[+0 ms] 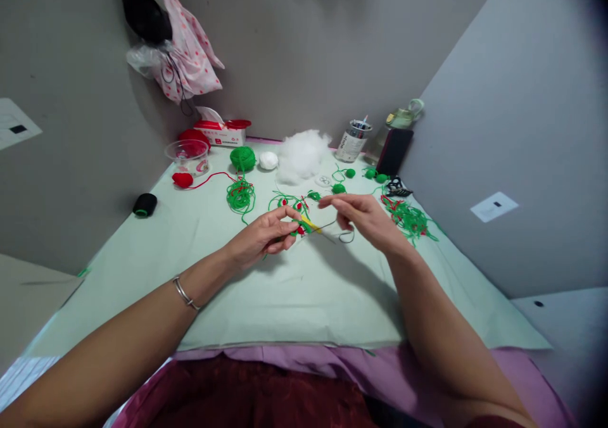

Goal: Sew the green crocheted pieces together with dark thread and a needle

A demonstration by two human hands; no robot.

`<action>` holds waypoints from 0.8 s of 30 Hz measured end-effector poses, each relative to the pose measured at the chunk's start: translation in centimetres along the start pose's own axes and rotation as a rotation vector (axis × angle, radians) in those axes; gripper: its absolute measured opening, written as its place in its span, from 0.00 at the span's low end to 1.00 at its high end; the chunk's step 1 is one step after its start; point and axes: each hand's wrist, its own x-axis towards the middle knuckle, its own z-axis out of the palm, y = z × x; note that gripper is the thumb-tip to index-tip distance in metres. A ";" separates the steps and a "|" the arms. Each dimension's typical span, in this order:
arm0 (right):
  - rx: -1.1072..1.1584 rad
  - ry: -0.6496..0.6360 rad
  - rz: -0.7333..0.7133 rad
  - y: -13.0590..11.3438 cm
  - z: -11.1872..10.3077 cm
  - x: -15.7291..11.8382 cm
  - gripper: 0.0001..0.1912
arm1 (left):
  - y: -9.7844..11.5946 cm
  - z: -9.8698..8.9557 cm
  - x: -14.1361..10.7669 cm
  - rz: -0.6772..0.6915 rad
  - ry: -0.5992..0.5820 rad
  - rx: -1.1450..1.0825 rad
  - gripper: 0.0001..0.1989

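My left hand [273,232] pinches a small green and red crocheted piece [301,229] between thumb and fingers, and the fingers cover part of it. A dark thread [325,226] runs from this piece to my right hand [363,218]. The right fingers are drawn together on the thread, which hangs in a loop below them. Whether a needle is in those fingers, I cannot tell. Right behind the held piece shows a yellow tool [311,224], partly hidden. Two more green and red crocheted pieces [284,202] lie just beyond my left hand.
White stuffing [304,156] sits at the back, beside a green yarn ball [242,158]. Tangled green yarn [240,194] lies left, another tangle [411,218] right. A black thread spool [145,205], a clear tub [187,159], a pen can [353,140] and a phone [395,152] stand around.
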 end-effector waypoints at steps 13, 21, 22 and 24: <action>-0.013 -0.180 -0.146 -0.1 3.1 0.2 0.16 | -0.5 0.2 0.4 0.019 0.077 0.042 0.13; -0.118 -0.155 -0.109 -0.1 3.7 0.4 0.15 | -0.7 0.1 0.4 0.038 0.081 0.029 0.14; -0.084 -0.180 -0.097 -0.1 3.5 0.4 0.15 | -0.7 0.1 0.4 0.040 0.081 0.030 0.14; 0.011 -0.253 -0.070 0.1 3.0 0.6 0.18 | -0.8 0.0 0.4 0.044 0.072 0.035 0.13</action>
